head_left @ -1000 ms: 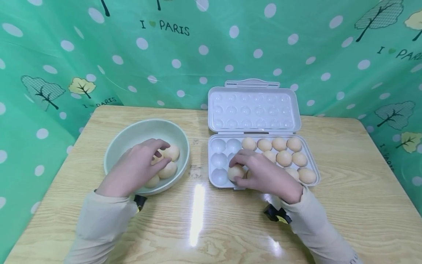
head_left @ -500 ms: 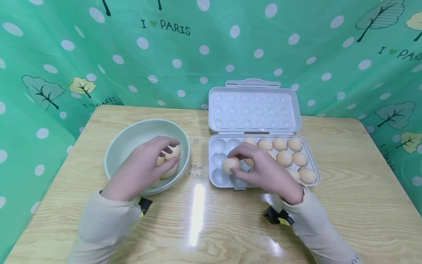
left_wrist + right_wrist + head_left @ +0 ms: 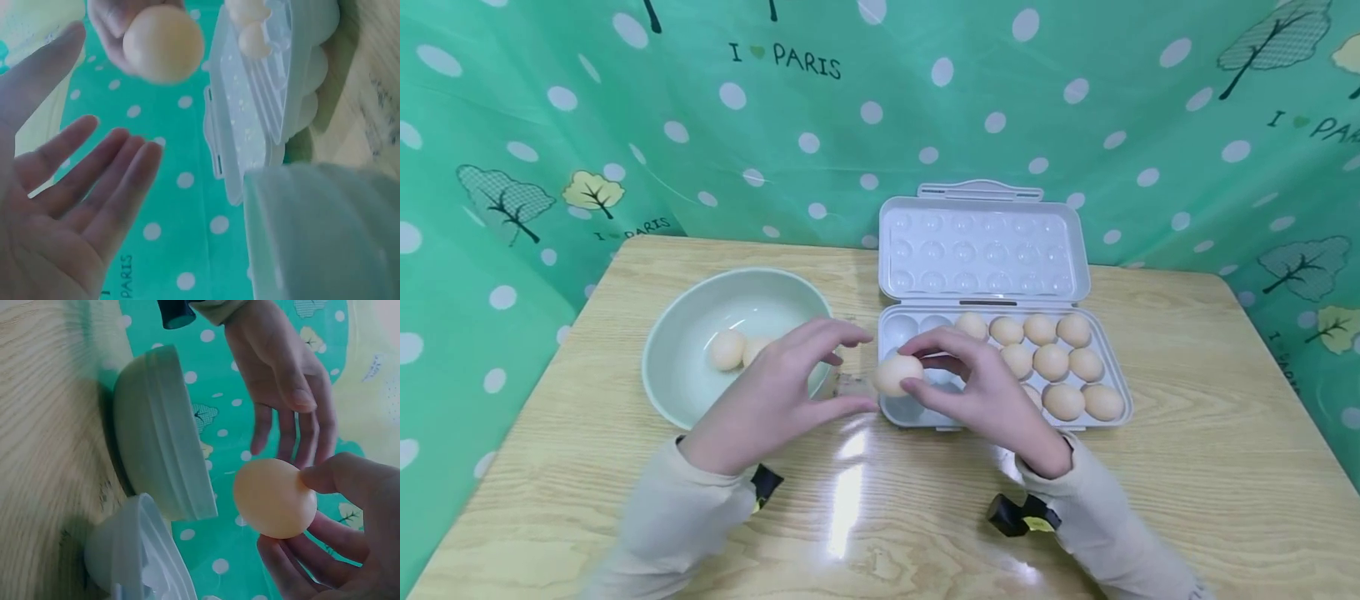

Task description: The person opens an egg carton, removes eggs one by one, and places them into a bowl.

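Note:
My right hand (image 3: 981, 387) pinches an egg (image 3: 897, 375) between thumb and fingers, above the left end of the egg box (image 3: 897, 332). Its fingertips curl round the egg in the right wrist view. My left hand (image 3: 775, 396) has its thumb and fingers spread apart just left of that egg, holding nothing; its palm (image 3: 56, 244) shows bare in the left wrist view. Behind the left hand stands a pale green bowl (image 3: 673, 333). Two eggs show in it, one egg (image 3: 727, 350) fully and one partly covered by the hand, which hides part of the bowl.
The box's lid (image 3: 985, 246) stands raised at the back. Several eggs (image 3: 1051, 362) fill its cups on the right, while cups at the left hold none. A green dotted curtain (image 3: 820, 125) hangs behind the wooden table (image 3: 1187, 400).
My right hand has lifted the egg out of its cup and carried it left. My left hand has moved right, out from over the bowl's eggs, toward the held egg, its fingers spreading wider.

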Demonstrator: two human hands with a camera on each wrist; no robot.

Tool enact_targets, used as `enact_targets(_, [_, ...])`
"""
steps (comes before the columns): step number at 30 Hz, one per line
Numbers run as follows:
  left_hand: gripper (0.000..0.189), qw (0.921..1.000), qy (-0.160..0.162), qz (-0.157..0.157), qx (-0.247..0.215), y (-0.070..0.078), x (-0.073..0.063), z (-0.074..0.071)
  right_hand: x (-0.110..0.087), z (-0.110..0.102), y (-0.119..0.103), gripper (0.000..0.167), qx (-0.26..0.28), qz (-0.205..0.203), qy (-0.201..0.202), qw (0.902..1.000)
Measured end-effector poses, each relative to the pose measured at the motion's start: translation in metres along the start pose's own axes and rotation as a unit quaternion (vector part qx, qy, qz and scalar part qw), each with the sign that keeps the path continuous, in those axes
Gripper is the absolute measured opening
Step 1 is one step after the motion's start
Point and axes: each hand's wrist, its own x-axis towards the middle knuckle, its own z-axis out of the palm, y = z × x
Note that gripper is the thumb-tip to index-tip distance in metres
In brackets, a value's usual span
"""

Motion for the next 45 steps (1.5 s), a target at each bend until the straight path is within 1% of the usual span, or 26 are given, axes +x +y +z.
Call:
enact_targets(3, [0.056,0.9998,0.009,0.019,-0.001,0.002,0.001,0.004,0.0,0.005,-0.001,0.026,0.004,-0.004,0.008,1.0])
enact_targets(7, [0.053,0.9992,0.013,0.038,-0.004,0.003,0.003,0.011,-0.001,0.009,-0.003,0.026,0.015,-0.008,0.016,0.9997])
enact_targets(13, [0.042,0.9974,0.029,0.065,-0.008,0.002,0.007,0.02,-0.002,0.014,-0.006,0.026,0.056,-0.008,0.03,0.998])
enact_targets(16, [0.038,0.9971,0.031,0.07,-0.003,0.001,0.007,0.022,-0.002,0.017,-0.006,0.025,0.069,-0.014,0.034,0.9969])
enact_targets(23, [0.037,0.9962,0.031,0.081,0.002,0.0,0.007,0.024,-0.003,0.017,-0.007,0.024,0.067,-0.023,0.044,0.9965])
enact_targets(28, [0.037,0.9964,0.039,0.073,0.019,0.0,0.007,0.02,-0.003,0.016,-0.008,0.024,0.061,-0.025,0.05,0.9966])
enact_targets(33, [0.039,0.9975,0.047,0.046,0.024,-0.002,0.005,0.012,-0.003,0.012,-0.008,0.025,0.032,-0.014,0.064,0.9973])
enact_targets(37, [0.04,0.9976,0.057,0.026,0.031,-0.005,0.003,0.002,-0.004,0.007,-0.008,0.026,-0.024,-0.016,0.081,0.9963])
enact_targets(40, [0.041,0.996,0.075,0.016,0.045,-0.01,0.002,-0.007,-0.004,0.002,-0.007,0.026,-0.072,-0.016,0.09,0.9932])
enact_targets(45, [0.041,0.9913,0.112,0.003,0.07,-0.02,0.0,-0.023,-0.004,-0.005,-0.005,0.026,-0.129,-0.003,0.1,0.9866])
